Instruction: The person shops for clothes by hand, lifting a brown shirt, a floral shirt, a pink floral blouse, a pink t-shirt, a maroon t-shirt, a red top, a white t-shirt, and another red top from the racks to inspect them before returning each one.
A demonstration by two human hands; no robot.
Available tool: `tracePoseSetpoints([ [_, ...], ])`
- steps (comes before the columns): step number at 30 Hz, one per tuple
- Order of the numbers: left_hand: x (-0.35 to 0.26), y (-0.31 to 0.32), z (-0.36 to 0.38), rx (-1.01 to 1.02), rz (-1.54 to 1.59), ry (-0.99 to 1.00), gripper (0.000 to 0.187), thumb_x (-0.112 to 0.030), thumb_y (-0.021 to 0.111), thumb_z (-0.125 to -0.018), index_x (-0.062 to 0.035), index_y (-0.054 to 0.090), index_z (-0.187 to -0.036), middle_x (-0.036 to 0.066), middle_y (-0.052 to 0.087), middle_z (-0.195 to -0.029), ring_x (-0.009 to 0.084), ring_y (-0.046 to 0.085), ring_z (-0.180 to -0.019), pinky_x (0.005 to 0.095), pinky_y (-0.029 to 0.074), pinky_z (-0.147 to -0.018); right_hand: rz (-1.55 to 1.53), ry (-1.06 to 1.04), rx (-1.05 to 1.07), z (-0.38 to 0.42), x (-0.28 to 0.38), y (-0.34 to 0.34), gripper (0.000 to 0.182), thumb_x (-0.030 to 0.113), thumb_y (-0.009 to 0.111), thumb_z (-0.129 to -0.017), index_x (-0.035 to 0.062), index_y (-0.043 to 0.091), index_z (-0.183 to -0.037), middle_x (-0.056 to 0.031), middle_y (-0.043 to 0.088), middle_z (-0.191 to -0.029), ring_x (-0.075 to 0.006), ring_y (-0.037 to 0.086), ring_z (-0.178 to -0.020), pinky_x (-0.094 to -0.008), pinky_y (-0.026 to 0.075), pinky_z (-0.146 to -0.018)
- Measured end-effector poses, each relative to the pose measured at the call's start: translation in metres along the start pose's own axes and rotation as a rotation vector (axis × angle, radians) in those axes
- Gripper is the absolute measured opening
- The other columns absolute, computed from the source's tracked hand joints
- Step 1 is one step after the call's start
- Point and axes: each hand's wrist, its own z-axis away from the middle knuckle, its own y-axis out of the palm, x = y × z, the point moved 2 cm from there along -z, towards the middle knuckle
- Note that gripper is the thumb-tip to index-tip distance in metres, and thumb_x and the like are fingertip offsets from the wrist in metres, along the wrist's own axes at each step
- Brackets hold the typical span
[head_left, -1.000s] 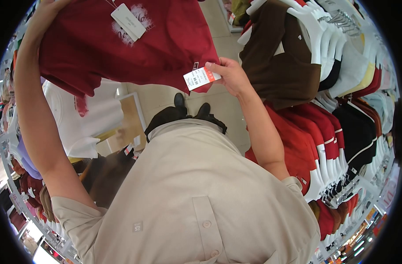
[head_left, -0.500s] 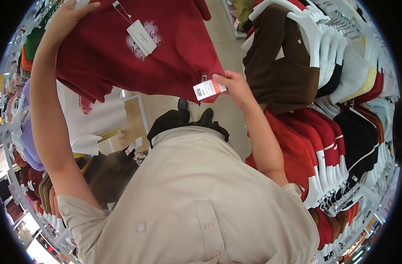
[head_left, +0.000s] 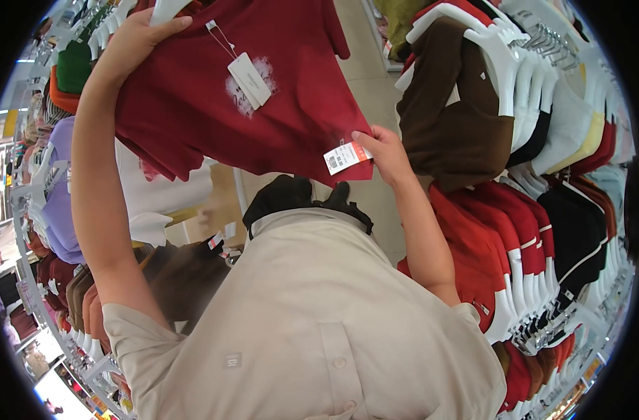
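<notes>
A dark red T-shirt (head_left: 193,105) with a pale print on its chest is stretched out in front of me on a white hanger (head_left: 167,10). At its upper left, my left hand (head_left: 134,43) is closed on the shoulder, close to the hanger; the fingers behind the fabric are hidden. My right hand (head_left: 384,155) pinches a white and orange price tag (head_left: 347,158) by the shirt's lower right hem. Over the print, a white swing tag (head_left: 249,80) dangles from a cord.
Racks of clothes on white hangers flank me. To the right hang a brown top (head_left: 459,119) and several red garments (head_left: 480,231). A purple garment (head_left: 62,203) hangs on the left. A cardboard box (head_left: 221,199) stands low at left, beside the tiled floor (head_left: 367,77).
The T-shirt and both hands appear a little lower and further right in view. More of the white hanger shows by my left hand. Both hands keep their hold.
</notes>
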Motion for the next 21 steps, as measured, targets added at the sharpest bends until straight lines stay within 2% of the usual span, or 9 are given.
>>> tracePoseSetpoints([
  [1,-0.001,0.005,0.005,0.005,-0.001,0.008,0.045,-0.036,0.070,-0.090,-0.0004,0.065,-0.116,0.004,0.069,-0.099,0.0097,0.064,-0.087,0.0255,0.050,-0.081,0.052,0.029,0.011,0.001,0.000,0.000,0.030,0.024,0.070,-0.091,-0.0027,0.065,-0.102,-0.0103,0.068,-0.092,-0.0162,0.066,-0.079,-0.0306,0.053,-0.072],
  [4,0.010,0.039,0.030,0.061,-0.080,0.067,0.042,-0.031,0.072,-0.089,-0.0005,0.066,-0.117,0.001,0.068,-0.101,0.0084,0.058,-0.094,0.0267,0.045,-0.090,0.901,-0.250,-0.301,0.013,0.004,0.001,0.049,0.028,0.071,-0.090,-0.0066,0.057,-0.122,-0.0224,0.061,-0.118,-0.0308,0.063,-0.103,-0.0410,0.050,-0.091],
  [5,0.010,0.055,0.043,0.120,-0.049,0.045,0.042,-0.027,0.073,-0.088,-0.0007,0.065,-0.119,0.001,0.068,-0.103,0.0087,0.058,-0.094,0.0270,0.045,-0.090,0.937,-0.477,-0.422,0.018,0.006,0.002,0.065,0.027,0.071,-0.088,-0.0045,0.045,-0.138,-0.0263,0.044,-0.140,-0.0392,0.047,-0.126,-0.0483,0.038,-0.108],
  [9,0.009,0.110,0.091,0.224,0.047,0.010,0.039,-0.013,0.073,-0.086,-0.0009,0.063,-0.121,0.006,0.070,-0.108,0.0131,0.059,-0.099,0.0298,0.045,-0.094,0.891,-0.819,-0.540,0.039,0.055,0.022,0.070,0.020,0.073,-0.084,0.0036,0.041,-0.144,-0.0192,0.039,-0.147,-0.0375,0.040,-0.133,-0.0495,0.031,-0.113],
  [11,0.014,0.127,0.101,0.290,-0.063,-0.099,0.039,-0.016,0.075,-0.084,-0.0035,0.064,-0.119,0.014,0.070,-0.103,0.0216,0.063,-0.094,0.0332,0.047,-0.090,0.958,-0.839,-0.455,0.030,0.059,0.028,0.070,0.019,0.073,-0.084,0.0050,0.040,-0.145,-0.0178,0.041,-0.146,-0.0368,0.041,-0.132,-0.0496,0.030,-0.113],
  [12,0.011,0.132,0.103,0.309,-0.093,-0.089,0.031,-0.019,0.076,-0.083,-0.0019,0.065,-0.106,0.016,0.068,-0.089,0.0280,0.062,-0.082,0.0357,0.048,-0.081,0.994,-0.848,-0.412,0.024,0.059,0.032,0.071,0.019,0.073,-0.084,0.0057,0.040,-0.145,-0.0171,0.042,-0.146,-0.0365,0.042,-0.131,-0.0497,0.030,-0.113],
  [13,0.011,0.136,0.105,0.316,-0.079,-0.068,0.029,-0.021,0.076,-0.082,-0.0018,0.064,-0.100,0.016,0.066,-0.083,0.0302,0.060,-0.077,0.0371,0.048,-0.076,0.977,-0.885,-0.360,0.016,0.057,0.035,0.061,0.015,0.072,-0.082,0.0064,0.048,-0.138,-0.0171,0.053,-0.132,-0.0375,0.049,-0.122,-0.0484,0.037,-0.107],
  [16,0.013,0.136,0.107,0.332,-0.060,-0.076,0.028,-0.024,0.076,-0.082,-0.0024,0.060,-0.090,0.016,0.062,-0.073,0.0318,0.058,-0.068,0.0393,0.047,-0.066,0.917,-0.803,-0.188,0.002,0.054,0.048,0.044,0.012,0.073,-0.079,0.0052,0.057,-0.119,-0.0157,0.061,-0.111,-0.0354,0.057,-0.106,-0.0454,0.046,-0.091],
  [21,0.021,0.119,0.111,0.382,-0.075,0.027,0.030,-0.028,0.073,-0.083,-0.0059,0.062,-0.099,0.017,0.066,-0.083,0.0378,0.064,-0.081,0.0462,0.049,-0.072,0.971,-0.858,-0.249,0.001,0.061,0.073,0.024,0.012,0.076,-0.074,0.0047,0.059,-0.089,-0.0105,0.062,-0.083,-0.0313,0.062,-0.077,-0.0407,0.049,-0.065],
])
